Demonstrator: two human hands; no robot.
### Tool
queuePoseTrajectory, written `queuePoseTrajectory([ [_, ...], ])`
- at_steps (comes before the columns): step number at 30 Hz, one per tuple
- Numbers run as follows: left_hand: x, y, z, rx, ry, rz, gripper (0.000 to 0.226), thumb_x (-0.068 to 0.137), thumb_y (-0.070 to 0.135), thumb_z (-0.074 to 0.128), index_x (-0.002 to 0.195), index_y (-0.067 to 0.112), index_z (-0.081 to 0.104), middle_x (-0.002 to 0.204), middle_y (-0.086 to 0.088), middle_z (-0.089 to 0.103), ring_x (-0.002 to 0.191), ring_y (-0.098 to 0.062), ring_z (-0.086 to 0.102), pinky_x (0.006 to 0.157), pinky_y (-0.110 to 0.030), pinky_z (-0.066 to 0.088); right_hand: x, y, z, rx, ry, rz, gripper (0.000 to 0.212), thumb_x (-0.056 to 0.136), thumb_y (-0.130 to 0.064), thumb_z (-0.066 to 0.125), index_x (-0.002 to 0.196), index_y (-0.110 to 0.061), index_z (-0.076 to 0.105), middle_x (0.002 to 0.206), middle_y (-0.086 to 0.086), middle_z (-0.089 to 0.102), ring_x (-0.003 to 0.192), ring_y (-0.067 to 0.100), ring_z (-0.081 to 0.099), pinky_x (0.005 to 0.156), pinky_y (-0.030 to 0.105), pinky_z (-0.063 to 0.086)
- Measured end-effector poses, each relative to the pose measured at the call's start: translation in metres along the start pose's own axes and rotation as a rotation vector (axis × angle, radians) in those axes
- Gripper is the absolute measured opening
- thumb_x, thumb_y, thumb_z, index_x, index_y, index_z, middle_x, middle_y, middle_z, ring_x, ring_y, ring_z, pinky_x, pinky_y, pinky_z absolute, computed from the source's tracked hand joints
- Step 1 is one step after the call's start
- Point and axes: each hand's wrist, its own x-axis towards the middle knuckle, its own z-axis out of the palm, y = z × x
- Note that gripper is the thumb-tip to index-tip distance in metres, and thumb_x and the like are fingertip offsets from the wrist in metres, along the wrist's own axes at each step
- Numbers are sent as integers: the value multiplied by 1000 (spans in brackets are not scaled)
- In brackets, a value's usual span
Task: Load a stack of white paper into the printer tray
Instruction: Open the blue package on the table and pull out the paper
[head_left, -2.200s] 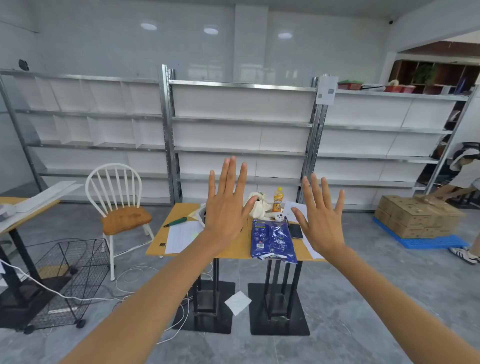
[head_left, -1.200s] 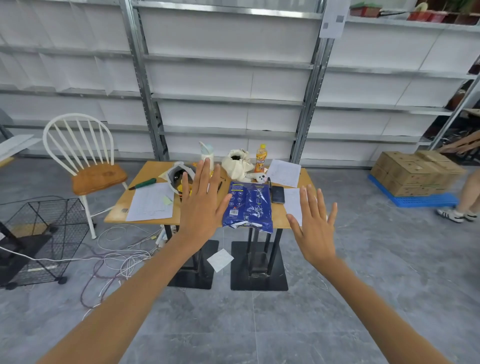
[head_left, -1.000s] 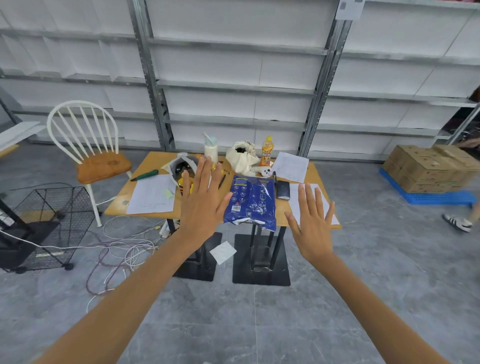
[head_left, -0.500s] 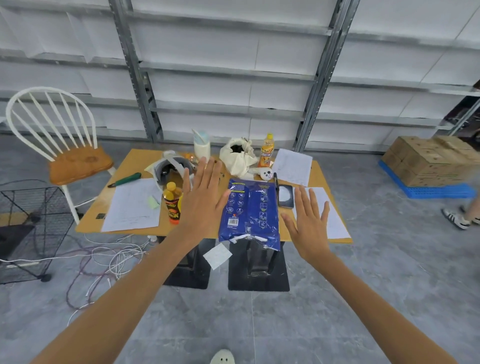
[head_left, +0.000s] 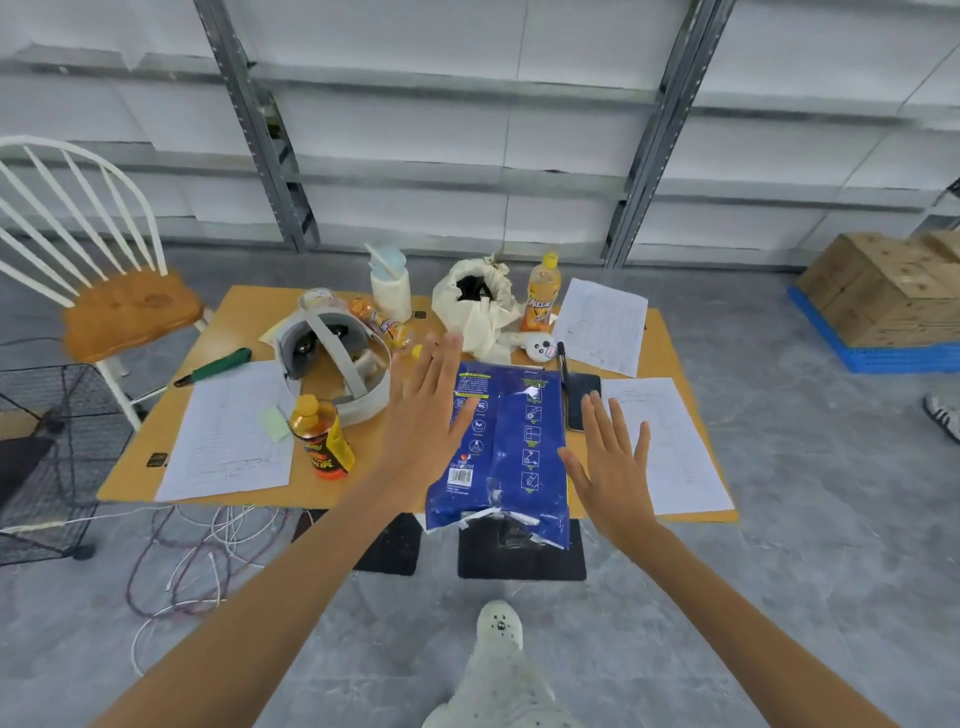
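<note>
While both arms are reaching forward, the left hand and right hand are hovering flat, fingers spread, holding nothing; the blue paper pack is lying between them on the worktop.

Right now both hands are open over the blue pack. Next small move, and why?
Probably lower both hands onto the blue paper pack and grip its sides. The left hand and right hand hover open on either side of it, holding nothing. The pack overhangs the table's near edge with its end torn open. No printer is in view.
</note>
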Motion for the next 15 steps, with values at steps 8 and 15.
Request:
queuePoseTrajectory([
  [8,41,8,49,37,-129,-65,65,98,42,28,150,19,-4,161,-2,-3,147,-19,-6,118,-44,-4,63,34,25,76,-83,-46,80,84,-67,-2,150,-21,-1,161,-2,0,146,14,-12,114,45,-14],
  [15,45,7,88,43,-233,-146,63,98,39,36,149,17,7,160,-6,9,148,-23,4,119,-47,5,88,44,56,71,-214,-87,73,89,-58,13,150,-21,0,161,-1,1,148,19,-5,116,42,-9],
])
